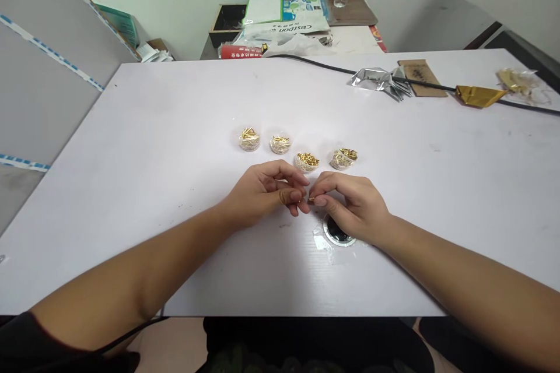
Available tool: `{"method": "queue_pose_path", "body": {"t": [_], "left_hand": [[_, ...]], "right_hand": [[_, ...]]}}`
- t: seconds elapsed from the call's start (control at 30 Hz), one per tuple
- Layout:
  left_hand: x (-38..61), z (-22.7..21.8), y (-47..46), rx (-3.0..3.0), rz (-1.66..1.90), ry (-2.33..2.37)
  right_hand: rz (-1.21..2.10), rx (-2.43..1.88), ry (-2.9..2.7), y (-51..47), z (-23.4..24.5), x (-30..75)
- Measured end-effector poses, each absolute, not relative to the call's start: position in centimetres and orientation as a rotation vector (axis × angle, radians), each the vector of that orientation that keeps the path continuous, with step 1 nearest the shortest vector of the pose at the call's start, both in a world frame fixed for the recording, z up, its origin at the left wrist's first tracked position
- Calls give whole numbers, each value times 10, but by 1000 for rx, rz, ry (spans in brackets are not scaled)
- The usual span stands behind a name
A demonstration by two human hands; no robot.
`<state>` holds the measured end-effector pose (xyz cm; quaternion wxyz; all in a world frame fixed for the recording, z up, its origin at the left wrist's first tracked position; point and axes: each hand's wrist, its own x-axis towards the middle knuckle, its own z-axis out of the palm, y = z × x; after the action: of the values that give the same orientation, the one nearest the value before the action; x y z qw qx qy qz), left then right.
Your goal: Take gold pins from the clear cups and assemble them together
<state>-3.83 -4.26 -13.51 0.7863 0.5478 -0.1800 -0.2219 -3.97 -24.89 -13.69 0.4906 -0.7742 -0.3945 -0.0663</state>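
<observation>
My right hand (356,203) pinches a small gold-coloured metal piece (311,199) between thumb and fingers. Close beside it, my left hand (273,193) has its thumb pressed to curled fingers; what lies in that pinch is too small to make out. Just beyond the fingertips stands a clear cup of short gold pieces (307,161). To its right is another cup of gold pieces (343,158). Two more clear cups, one with small gold pins (280,143) and one with longer gold pins (249,139), stand to the left.
A round black grommet with a silver rim (338,232) is set in the white table (153,128), partly under my right hand. A black cable (321,64) crosses the far edge, near a silver foil packet (378,78), cardboard (422,77) and a gold wrapper (479,95).
</observation>
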Motion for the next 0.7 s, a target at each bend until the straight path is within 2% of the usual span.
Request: {"method": "queue_pose_path", "body": {"t": [0.5, 0.7], "left_hand": [[-36, -135, -38, 1233, -490, -292], [-35, -136, -36, 1175, -619, -337]], "right_hand": [[-151, -1918, -930, -249, -135, -38], [-277, -1783, -1070, -244, -130, -39]]}}
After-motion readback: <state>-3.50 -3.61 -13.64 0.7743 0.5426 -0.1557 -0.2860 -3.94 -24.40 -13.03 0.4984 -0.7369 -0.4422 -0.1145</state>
